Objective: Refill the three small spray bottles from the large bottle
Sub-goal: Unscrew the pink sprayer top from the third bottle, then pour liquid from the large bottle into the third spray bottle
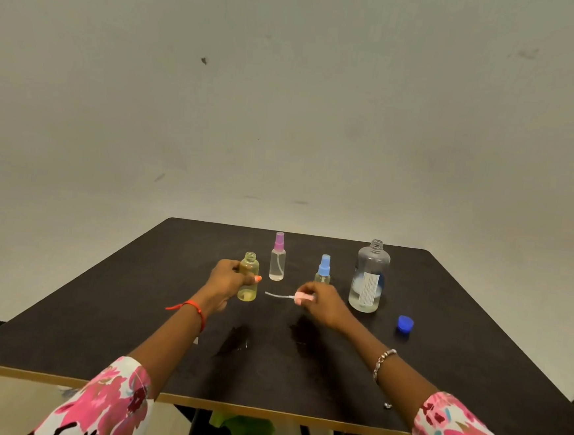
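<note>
Beyond our sleeves, our left hand is gripping the open yellow bottle left of the large bottle; our right hand is pinching its pink sprayer, likely needing freeing to pour.

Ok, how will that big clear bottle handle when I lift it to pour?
The big bottle is probably light for its size: liquid shows only near its bottom. Its neck is open, the blue cap lying on the table, so a quick tilt may spill. It looks like thin plastic, so it may flex in a tight grip.
</note>
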